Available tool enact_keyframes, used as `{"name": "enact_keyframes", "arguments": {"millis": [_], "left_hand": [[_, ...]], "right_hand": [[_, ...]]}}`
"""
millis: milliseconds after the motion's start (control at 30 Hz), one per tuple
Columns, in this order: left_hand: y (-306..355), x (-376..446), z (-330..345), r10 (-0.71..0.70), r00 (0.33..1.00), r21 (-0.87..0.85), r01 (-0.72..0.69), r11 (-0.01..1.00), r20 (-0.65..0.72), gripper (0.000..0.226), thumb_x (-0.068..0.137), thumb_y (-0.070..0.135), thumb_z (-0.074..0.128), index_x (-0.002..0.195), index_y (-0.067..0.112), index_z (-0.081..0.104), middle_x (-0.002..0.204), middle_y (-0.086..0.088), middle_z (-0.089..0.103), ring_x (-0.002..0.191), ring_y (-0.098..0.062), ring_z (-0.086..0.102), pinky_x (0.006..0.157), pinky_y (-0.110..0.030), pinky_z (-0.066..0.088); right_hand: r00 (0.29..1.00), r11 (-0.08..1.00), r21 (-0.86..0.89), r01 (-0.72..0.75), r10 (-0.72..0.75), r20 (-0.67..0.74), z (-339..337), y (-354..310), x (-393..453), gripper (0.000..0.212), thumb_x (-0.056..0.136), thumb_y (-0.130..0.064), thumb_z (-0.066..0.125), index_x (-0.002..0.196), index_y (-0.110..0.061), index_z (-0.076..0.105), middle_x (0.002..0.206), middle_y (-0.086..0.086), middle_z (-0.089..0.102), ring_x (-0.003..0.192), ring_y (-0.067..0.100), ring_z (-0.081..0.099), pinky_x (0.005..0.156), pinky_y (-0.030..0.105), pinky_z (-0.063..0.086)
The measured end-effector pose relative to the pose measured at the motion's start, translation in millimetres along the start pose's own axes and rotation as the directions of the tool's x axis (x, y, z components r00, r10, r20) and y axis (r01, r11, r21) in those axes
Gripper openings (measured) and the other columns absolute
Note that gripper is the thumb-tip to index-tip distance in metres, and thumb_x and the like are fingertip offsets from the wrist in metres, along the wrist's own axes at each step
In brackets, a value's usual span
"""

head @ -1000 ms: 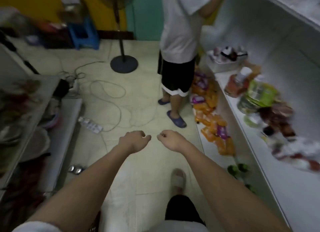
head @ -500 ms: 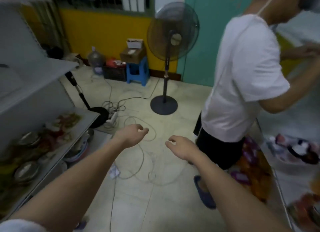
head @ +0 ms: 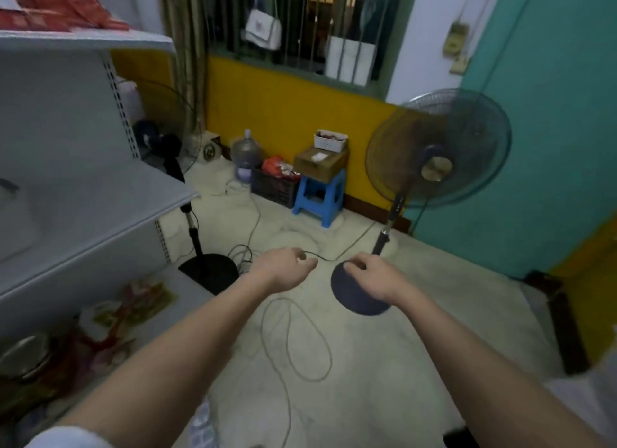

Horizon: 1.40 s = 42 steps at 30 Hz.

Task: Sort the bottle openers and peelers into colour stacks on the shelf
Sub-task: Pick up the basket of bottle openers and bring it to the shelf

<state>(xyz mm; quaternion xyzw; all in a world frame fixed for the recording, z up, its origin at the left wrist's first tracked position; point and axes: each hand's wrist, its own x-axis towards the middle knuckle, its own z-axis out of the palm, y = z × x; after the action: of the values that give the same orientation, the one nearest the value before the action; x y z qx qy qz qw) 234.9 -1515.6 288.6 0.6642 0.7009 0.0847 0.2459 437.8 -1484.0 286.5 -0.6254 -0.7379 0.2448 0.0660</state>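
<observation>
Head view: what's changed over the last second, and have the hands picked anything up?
The view swung left, off the right-hand shelf and the other person, onto the standing fan, blue stool and grey shelf at left. Nothing was taken or released: the left hand and right hand stay outstretched, loosely curled and empty.

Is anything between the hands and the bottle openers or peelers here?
Cannot say: no openers or peelers show. Both the left hand and the right hand hang empty over the floor; the shelf lies left, with nothing between.
</observation>
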Motion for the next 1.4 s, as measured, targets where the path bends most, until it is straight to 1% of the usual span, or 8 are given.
{"name": "enact_keyframes", "arguments": {"millis": [367,567,700,833,900,1067,1233,1400], "left_hand": [[-1,296,-168,0.036,0.996,0.075,-0.030,0.997,-0.078,0.059,0.095,0.060,0.037,0.137,0.022,0.055,0.138,-0.004,0.058,0.123,-0.026,0.054,0.100,-0.038,0.045],[14,467,-206,0.098,0.992,0.155,-0.085,0.984,-0.075,0.048,0.094,0.060,0.035,0.116,0.028,0.063,0.113,-0.001,0.069,0.103,-0.023,0.062,0.093,-0.042,0.051],[32,580,-232,0.079,0.997,0.179,-0.076,0.981,-0.006,0.049,0.098,0.057,0.033,0.119,0.024,0.063,0.110,-0.002,0.069,0.098,-0.020,0.065,0.090,-0.037,0.053],[46,678,-276,0.093,0.996,0.225,-0.090,0.970,-0.003,0.052,0.101,0.057,0.029,0.130,0.026,0.058,0.131,-0.004,0.062,0.117,-0.026,0.059,0.095,-0.037,0.045],[49,723,-295,0.084,0.996,0.210,-0.074,0.975,-0.040,0.066,0.089,0.071,0.021,0.117,0.030,0.065,0.122,-0.002,0.067,0.107,-0.023,0.063,0.093,-0.038,0.050],[32,837,-308,0.067,0.997,0.147,-0.060,0.987,-0.043,0.069,0.078,0.075,0.021,0.099,0.028,0.067,0.104,0.001,0.069,0.094,-0.021,0.064,0.090,-0.042,0.052],[-12,959,-305,0.030,0.999,0.077,-0.028,0.997,-0.025,0.047,0.094,0.059,0.036,0.109,0.024,0.064,0.111,-0.003,0.069,0.098,-0.023,0.064,0.090,-0.042,0.052],[-38,1087,-297,0.094,0.995,0.009,-0.094,0.995,0.016,0.054,0.097,0.060,0.035,0.119,0.019,0.063,0.121,-0.005,0.066,0.109,-0.028,0.061,0.090,-0.036,0.048]], "right_hand": [[0.997,0.999,0.054,-0.006,0.010,-0.075,-125,-61,286,0.057,0.096,-0.056,0.041,0.141,-0.022,0.050,0.143,-0.001,0.052,0.127,0.022,0.051,0.104,0.038,0.043],[0.997,0.997,0.075,0.023,-0.018,-0.071,-164,-56,456,0.053,0.099,-0.053,0.040,0.139,-0.020,0.050,0.140,0.002,0.053,0.121,0.022,0.054,0.095,0.037,0.046],[0.999,0.988,0.152,0.022,-0.015,-0.046,-193,-53,572,0.044,0.101,-0.049,0.041,0.133,-0.022,0.053,0.133,0.001,0.057,0.115,0.023,0.055,0.090,0.036,0.047],[0.998,0.984,0.175,0.028,-0.016,-0.067,-229,-62,678,0.042,0.100,-0.047,0.040,0.128,-0.020,0.056,0.129,0.003,0.059,0.108,0.024,0.057,0.090,0.039,0.049],[0.997,0.985,0.171,0.035,-0.022,-0.077,-242,-68,729,0.045,0.100,-0.047,0.040,0.130,-0.018,0.055,0.132,0.004,0.057,0.111,0.025,0.056,0.090,0.038,0.048],[1.000,0.988,0.153,0.018,-0.014,-0.024,-250,-75,848,0.046,0.101,-0.043,0.041,0.131,-0.010,0.053,0.132,0.013,0.057,0.109,0.028,0.055,0.079,0.033,0.039],[0.996,0.991,0.118,-0.063,0.056,0.065,-241,-73,965,0.040,0.103,-0.041,0.041,0.122,-0.011,0.059,0.118,0.011,0.062,0.106,0.028,0.059,0.090,0.040,0.050],[0.993,0.968,0.237,-0.087,0.066,0.094,-219,-55,1082,0.034,0.103,-0.035,0.044,0.124,-0.015,0.061,0.126,0.004,0.062,0.111,0.026,0.058,0.092,0.036,0.048]]}}
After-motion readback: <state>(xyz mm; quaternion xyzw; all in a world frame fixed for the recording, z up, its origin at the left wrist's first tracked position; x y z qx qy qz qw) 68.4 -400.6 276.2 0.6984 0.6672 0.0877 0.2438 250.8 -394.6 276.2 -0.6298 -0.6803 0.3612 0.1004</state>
